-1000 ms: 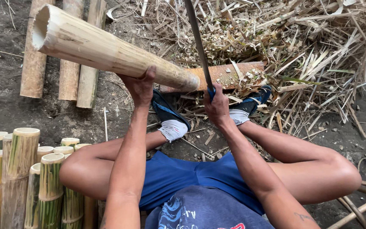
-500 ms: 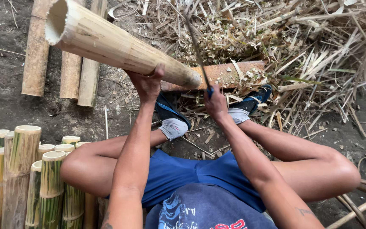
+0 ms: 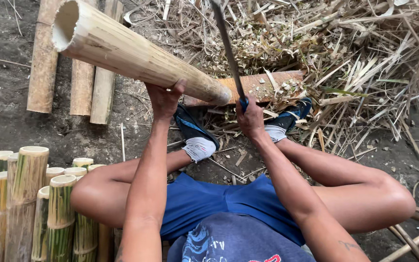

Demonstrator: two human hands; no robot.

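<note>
Comparing with a second ago, I see the bamboo pole [image 3: 136, 53] has tipped up: its hollow end now sits higher and nearer me, while its far end still bears on the wooden block [image 3: 267, 85]. My left hand [image 3: 163, 97] is wrapped under the pole near that lower end, holding it at a slant. My right hand [image 3: 249, 116] is closed round the blue handle of the knife [image 3: 229, 53], whose blade stands almost upright just beside the pole's lower end; the blade has swung a little more vertical and shifted left toward the pole. I judge this a re-aiming between strokes, with the pole's end being presented to the blade. Both feet [image 3: 197, 138] stay planted near the block. Left of the pole lie cut bamboo lengths [image 3: 42, 73] on the ground; trimmed green sections [image 3: 30, 194] stand well below it.
</note>
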